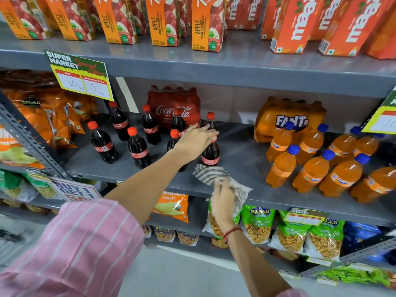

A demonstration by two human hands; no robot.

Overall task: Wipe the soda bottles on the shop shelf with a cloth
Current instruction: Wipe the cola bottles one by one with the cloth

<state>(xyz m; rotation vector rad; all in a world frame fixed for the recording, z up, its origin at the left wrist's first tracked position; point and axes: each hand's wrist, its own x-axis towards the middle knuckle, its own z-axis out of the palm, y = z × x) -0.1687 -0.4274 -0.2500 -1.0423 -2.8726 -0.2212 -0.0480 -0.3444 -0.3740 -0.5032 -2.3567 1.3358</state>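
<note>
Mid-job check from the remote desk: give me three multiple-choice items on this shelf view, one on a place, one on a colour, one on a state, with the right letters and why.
1. Where is the striped cloth?
A. In the right hand, by the shelf's front edge
B. Draped over the orange soda pack
C. On the floor

2. What colour are the caps of the loose orange soda bottles?
A. Red
B. Blue
C. Green

3. What is the left hand doing?
A. Hanging away from the shelf
B. Holding a juice carton
C. Closing over the top of a front cola bottle

Answers:
1 A, the cloth is bunched in the right hand's fingers.
2 B, every orange bottle shows a blue cap.
3 C, its fingers cover that bottle's cap.
</note>
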